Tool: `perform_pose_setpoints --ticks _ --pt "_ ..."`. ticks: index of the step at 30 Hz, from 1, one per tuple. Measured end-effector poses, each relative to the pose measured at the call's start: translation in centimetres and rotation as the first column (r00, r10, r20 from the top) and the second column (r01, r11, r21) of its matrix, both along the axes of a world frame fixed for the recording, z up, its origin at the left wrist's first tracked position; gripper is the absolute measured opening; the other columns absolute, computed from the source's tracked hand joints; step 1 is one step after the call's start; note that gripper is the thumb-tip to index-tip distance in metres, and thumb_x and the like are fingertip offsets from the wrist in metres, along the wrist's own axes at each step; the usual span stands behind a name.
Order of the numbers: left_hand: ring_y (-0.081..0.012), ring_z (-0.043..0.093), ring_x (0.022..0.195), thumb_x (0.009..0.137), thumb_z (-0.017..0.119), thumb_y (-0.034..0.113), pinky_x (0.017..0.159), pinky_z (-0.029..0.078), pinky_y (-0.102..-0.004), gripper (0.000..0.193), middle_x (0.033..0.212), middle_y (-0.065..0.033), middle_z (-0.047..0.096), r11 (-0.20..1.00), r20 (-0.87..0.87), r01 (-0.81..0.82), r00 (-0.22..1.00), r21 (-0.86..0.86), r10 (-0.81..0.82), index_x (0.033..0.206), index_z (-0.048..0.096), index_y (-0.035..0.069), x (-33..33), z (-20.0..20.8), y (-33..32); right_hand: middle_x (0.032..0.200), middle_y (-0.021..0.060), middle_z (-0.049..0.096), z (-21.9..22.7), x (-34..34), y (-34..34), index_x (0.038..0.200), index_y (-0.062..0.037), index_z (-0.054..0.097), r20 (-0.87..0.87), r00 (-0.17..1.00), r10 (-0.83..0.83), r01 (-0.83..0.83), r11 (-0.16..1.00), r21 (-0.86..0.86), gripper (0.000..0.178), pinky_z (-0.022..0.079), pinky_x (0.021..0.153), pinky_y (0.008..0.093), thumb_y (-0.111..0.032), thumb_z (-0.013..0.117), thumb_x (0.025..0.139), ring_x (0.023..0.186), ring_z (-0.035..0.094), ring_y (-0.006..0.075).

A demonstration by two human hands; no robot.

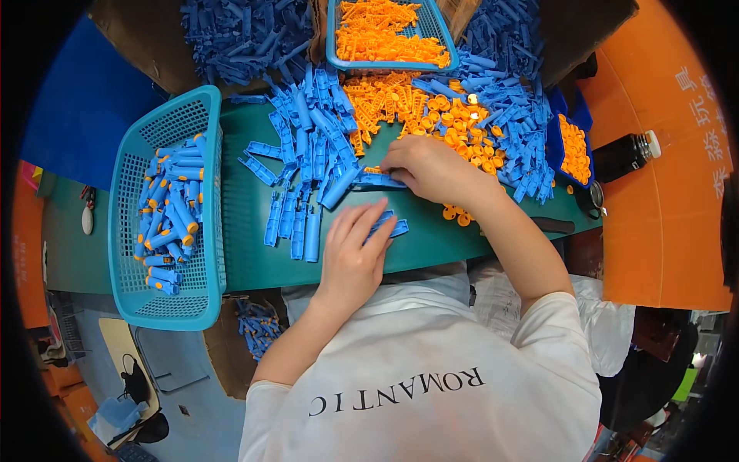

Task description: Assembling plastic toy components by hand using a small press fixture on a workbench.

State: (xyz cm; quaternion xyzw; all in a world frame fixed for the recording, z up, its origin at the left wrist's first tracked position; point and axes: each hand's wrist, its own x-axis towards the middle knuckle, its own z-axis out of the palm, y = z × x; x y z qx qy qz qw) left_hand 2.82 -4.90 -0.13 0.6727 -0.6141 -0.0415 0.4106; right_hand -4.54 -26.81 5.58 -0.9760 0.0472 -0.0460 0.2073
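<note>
My left hand (356,250) is spread low over the green table, its fingers stretched out and apart. A blue plastic half-shell (396,228) lies beside and partly behind those fingers. To the upper right, my right hand (435,169) has its fingers pinched together at a blue half-shell (373,179) lying crosswise. A small orange piece (372,169) shows along that shell at the fingertips; what exactly the pinch holds is hidden. Loose blue half-shells (286,215) lie left of my hands. Orange toothed strips (377,100) and orange round caps (462,127) are heaped beyond them.
A teal basket (212,231) of blue tubes with orange ends stands at the left. Another teal basket (332,58) of orange strips sits at the back, between boxes of blue parts (246,38). A blue bin (556,142) with orange pieces and a dark bottle (622,156) are at right.
</note>
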Motion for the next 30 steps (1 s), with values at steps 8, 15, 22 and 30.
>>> perform_pose_setpoints --ticks 8,15,22,30 --pt "-0.0377 0.042 0.138 0.087 0.075 0.027 0.118 0.023 -0.0615 0.053 0.145 -0.0148 0.051 0.983 0.222 -0.114 0.972 0.141 0.08 0.133 0.061 0.003 -0.2 1.0 -1.0 0.092 0.0161 0.069 -2.4 0.5 0.8 0.105 -0.0019 0.073 0.178 0.964 -0.197 0.181 0.978 0.101 0.021 0.054 0.081 0.0441 -0.009 0.071 0.085 0.09 0.068 0.0363" --pt "-0.0317 0.054 0.12 0.087 0.074 0.019 0.107 0.036 -0.052 0.034 0.127 -0.0092 0.062 0.992 0.149 -0.128 0.98 -0.022 0.13 0.119 0.07 0.006 0.5 2.0 -1.1 0.092 0.0133 0.068 -0.9 -0.2 1.1 0.094 -0.0025 0.068 0.041 0.954 -0.298 0.298 0.955 0.003 0.014 0.054 0.079 0.0433 -0.009 0.074 0.083 0.091 0.067 0.0349" --pt "-0.0253 0.057 0.109 0.074 0.069 0.003 0.1 0.037 -0.0458 0.032 0.115 -0.0022 0.067 0.978 0.408 -0.209 0.892 -0.016 0.197 0.104 0.074 0.011 3.4 2.5 -4.5 0.087 0.0113 0.069 1.3 -5.8 4.6 0.091 -0.0046 0.065 0.377 0.873 -0.31 0.351 0.935 -0.043 0.016 0.054 0.073 0.0419 -0.003 0.075 0.079 0.085 0.067 0.0316" --pt "-0.0243 0.063 0.097 0.083 0.07 0.004 0.091 0.042 -0.0411 0.014 0.094 -0.0042 0.068 0.918 0.137 -0.242 0.945 -0.315 0.296 0.094 0.075 0.011 3.6 6.1 -6.6 0.095 0.0114 0.072 -3.7 -10.1 8.5 0.091 -0.0005 0.067 0.453 0.815 -0.362 0.377 0.924 0.059 0.019 0.054 0.075 0.0403 0.004 0.077 0.076 0.088 0.067 0.0307"
